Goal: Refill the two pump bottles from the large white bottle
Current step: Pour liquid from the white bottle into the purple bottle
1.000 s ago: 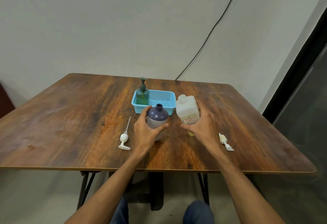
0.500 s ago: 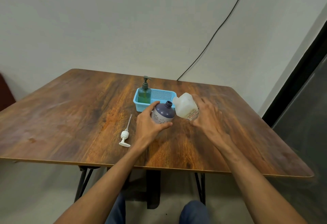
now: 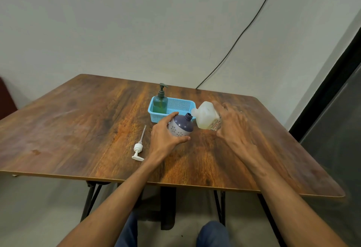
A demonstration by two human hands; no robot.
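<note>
My left hand (image 3: pixel 166 139) grips the purple pump bottle (image 3: pixel 181 125), which is uncapped and tilted to the right. My right hand (image 3: pixel 232 123) holds the large white bottle (image 3: pixel 207 116) tipped to the left, its mouth right at the purple bottle's open neck. The white pump head (image 3: pixel 138 149) with its tube lies on the table left of my left hand. A green pump bottle (image 3: pixel 160 102) with its pump on stands upright in the blue basket (image 3: pixel 181 105) behind.
The wooden table (image 3: pixel 78 121) has its near edge close to my knees. A black cable runs down the wall to the table's far edge. A dark panel stands at the right.
The white bottle went from upright on the table to lifted and tipped left toward the purple bottle. The purple bottle was tilted right to meet it.
</note>
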